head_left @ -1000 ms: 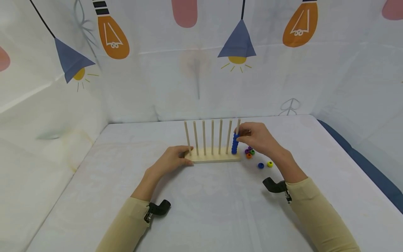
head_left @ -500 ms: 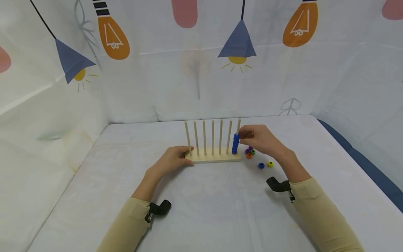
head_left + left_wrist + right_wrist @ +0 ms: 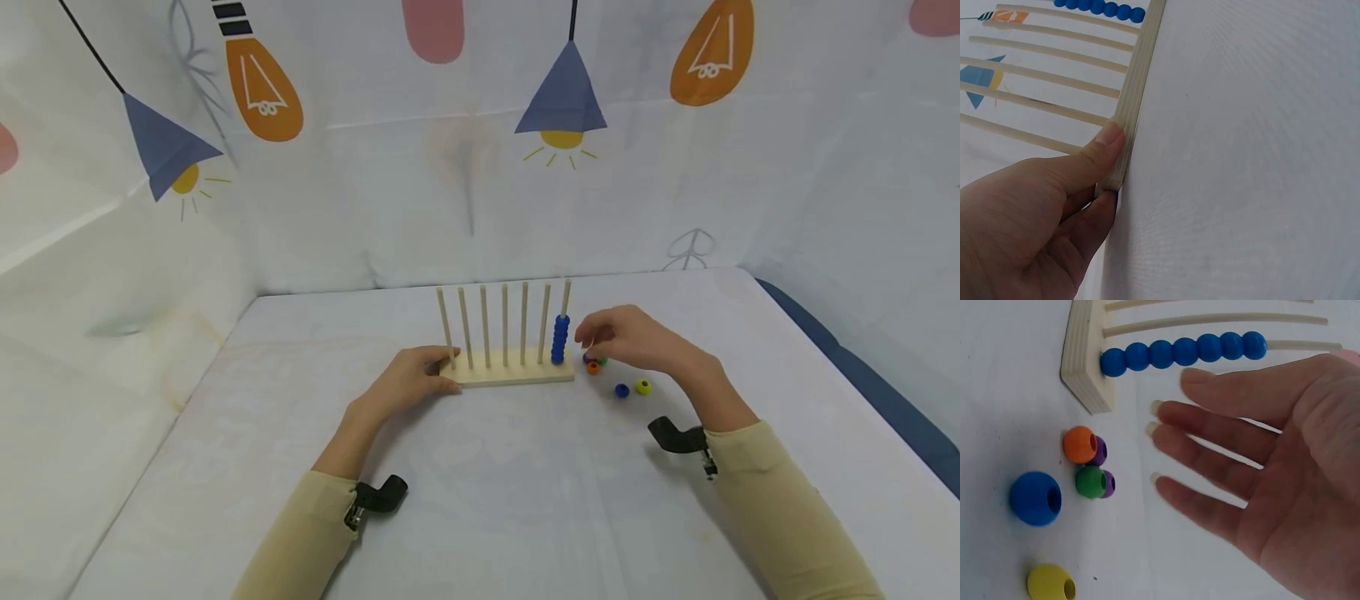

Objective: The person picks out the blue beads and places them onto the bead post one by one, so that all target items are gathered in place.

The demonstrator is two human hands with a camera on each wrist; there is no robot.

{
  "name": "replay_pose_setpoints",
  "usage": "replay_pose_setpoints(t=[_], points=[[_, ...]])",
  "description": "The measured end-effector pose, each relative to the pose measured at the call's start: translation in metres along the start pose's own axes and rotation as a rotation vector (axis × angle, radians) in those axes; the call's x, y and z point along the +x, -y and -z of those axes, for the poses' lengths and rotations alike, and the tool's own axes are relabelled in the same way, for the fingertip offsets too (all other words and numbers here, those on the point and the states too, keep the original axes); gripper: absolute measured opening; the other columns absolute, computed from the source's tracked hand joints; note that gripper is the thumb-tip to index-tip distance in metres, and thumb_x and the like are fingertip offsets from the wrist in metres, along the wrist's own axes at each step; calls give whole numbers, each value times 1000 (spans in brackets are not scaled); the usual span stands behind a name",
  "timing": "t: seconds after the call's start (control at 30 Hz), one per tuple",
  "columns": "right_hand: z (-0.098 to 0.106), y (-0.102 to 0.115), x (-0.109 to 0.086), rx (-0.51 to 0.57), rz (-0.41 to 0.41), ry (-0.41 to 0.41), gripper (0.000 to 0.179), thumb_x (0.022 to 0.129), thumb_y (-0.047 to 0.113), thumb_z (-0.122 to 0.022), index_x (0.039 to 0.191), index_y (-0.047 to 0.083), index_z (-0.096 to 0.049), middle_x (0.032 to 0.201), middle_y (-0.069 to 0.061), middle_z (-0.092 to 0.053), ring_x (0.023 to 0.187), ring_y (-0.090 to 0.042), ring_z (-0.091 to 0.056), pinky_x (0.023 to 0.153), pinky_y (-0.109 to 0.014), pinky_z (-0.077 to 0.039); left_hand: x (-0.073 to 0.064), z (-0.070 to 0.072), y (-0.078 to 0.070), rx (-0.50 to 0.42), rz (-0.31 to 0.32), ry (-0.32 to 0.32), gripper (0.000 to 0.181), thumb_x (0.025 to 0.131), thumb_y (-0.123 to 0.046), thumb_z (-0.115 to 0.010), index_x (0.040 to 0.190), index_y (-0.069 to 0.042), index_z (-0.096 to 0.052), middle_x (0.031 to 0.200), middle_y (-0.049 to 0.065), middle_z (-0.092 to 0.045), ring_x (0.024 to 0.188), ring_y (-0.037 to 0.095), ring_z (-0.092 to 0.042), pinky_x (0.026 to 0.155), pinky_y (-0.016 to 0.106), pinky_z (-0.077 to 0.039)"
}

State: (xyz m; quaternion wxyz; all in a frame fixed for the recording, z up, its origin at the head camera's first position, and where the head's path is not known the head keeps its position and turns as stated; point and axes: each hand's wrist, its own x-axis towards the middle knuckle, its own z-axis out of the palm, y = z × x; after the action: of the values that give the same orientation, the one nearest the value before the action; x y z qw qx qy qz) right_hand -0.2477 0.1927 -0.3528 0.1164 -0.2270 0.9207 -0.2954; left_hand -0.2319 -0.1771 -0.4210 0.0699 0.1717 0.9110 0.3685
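A wooden peg rack (image 3: 517, 377) with several upright pegs stands on the table. Its rightmost peg carries a stack of blue beads (image 3: 559, 340), with the peg's bare tip above them. My left hand (image 3: 408, 379) grips the rack's left end, thumb on the base (image 3: 1135, 94) and fingers beneath it in the left wrist view. My right hand (image 3: 633, 337) hovers right of the stack, holding nothing, fingers spread apart in the right wrist view. Below it lie an orange bead (image 3: 1079, 444), a green bead (image 3: 1089, 481) and two purple beads (image 3: 1101, 450), bunched together.
Nearer the front, a loose blue bead (image 3: 622, 390) and a yellow bead (image 3: 643, 387) lie side by side on the white table (image 3: 510, 483). A white cloth printed with lamps and bulbs (image 3: 360, 192) hangs behind the table.
My right hand has left the blue stack on the rightmost peg and moved right and down toward the loose beads, its fingers coming away. The left hand keeps its hold.
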Motion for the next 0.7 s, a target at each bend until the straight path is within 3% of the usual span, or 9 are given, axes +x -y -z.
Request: replay_pose_setpoints(t=[0.27, 0.47, 0.7], points=[[2, -6, -5, -79, -54, 175, 21, 88, 7, -68, 109, 9, -72, 108, -5, -71, 98, -20, -61, 88, -41, -55, 0, 0, 0, -12, 21, 0, 62, 82, -33, -81, 139, -22, -60, 146, -1, -56, 144, 22, -43, 119, 44, -36], [3, -11, -9, -90, -90, 205, 17, 86, 9, -72, 103, 10, -72, 103, -5, -69, 93, -21, -58, 77, -33, -54, 1, 0, 0, -8, 20, 4, 62, 83, -34, -80, 140, -22, -59, 147, -1, -55, 144, 22, -42, 119, 44, -35], [8, -12, -13, -102, -112, 220, 15, 87, 11, -71, 102, 11, -72, 98, -4, -68, 90, -20, -58, 77, -32, -54, 0, 1, 0, 1, 36, 8, 62, 83, -35, -80, 140, -22, -59, 148, -1, -55, 145, 20, -41, 120, 43, -34]])
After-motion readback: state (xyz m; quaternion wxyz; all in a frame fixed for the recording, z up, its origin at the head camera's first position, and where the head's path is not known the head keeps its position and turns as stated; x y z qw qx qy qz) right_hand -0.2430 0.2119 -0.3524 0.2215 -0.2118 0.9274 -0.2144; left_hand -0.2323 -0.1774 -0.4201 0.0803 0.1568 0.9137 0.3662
